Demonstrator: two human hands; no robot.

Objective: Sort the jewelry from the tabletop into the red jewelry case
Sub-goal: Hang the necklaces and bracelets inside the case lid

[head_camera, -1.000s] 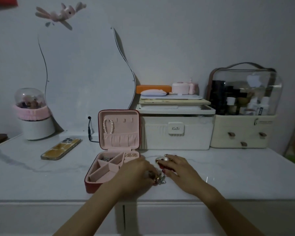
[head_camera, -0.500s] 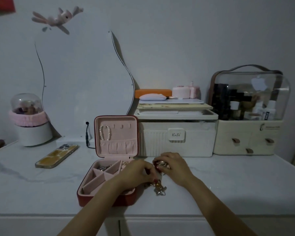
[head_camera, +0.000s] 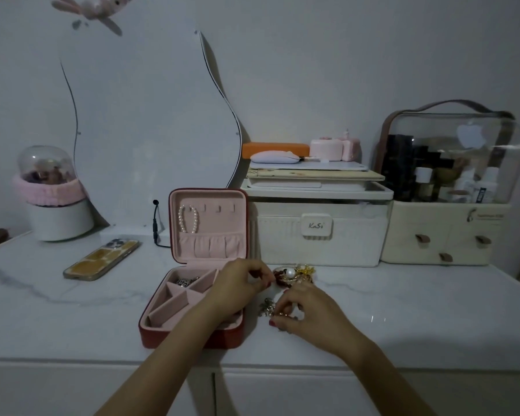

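My left grip (head_camera: 240, 283) now pinches a small piece beside the red jewelry case (head_camera: 189, 337); my right grip (head_camera: 303, 313) has dropped to pinch a gold piece off the counter (head_camera: 403, 310)

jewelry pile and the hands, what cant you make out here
Head view only:
- Jewelry pile: dim and small; single pieces cannot be separated.
- Right hand: its curled fingers cover what it pinches.
- Left hand: covers the red case's right compartments.
- Clear-lidded organizer: glare blurs the bottles.

Two bare forearms with no sleeves in view, left hand (head_camera: 243, 283) with red-painted nails, right hand (head_camera: 305, 310) with red-painted nails, small gold ring on a right finger
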